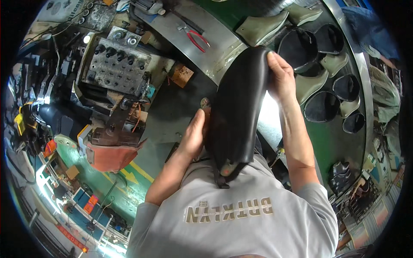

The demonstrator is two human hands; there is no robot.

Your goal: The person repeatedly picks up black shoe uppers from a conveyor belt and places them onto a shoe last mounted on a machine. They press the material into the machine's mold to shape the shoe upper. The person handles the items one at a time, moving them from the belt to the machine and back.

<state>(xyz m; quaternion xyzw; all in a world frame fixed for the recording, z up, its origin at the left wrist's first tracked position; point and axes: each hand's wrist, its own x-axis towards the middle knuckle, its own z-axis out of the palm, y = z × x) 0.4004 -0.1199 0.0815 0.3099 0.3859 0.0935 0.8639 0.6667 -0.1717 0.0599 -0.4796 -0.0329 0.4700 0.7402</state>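
Keep your right hand (pixel 282 75) clamped on the top of the boot upper (pixel 236 112) while your left hand (pixel 195 131) steadies its near edge evenly.

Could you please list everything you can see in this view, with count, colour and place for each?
boot upper: one, black, held at the centre, its lower end against the person's chest
pliers: one, red handles, on the curved metal rim at the top
shoe lasts: several, grey-green, on the green conveyor at upper right
boot uppers on lasts: several, black, along the conveyor at right
machine block with knobs: one, grey metal, upper left
orange cover: one, under the machine at left
floor: green with yellow lines, lower left
shirt: one, grey, at the bottom
left hand: on the boot upper's left edge
right hand: gripping its top right edge
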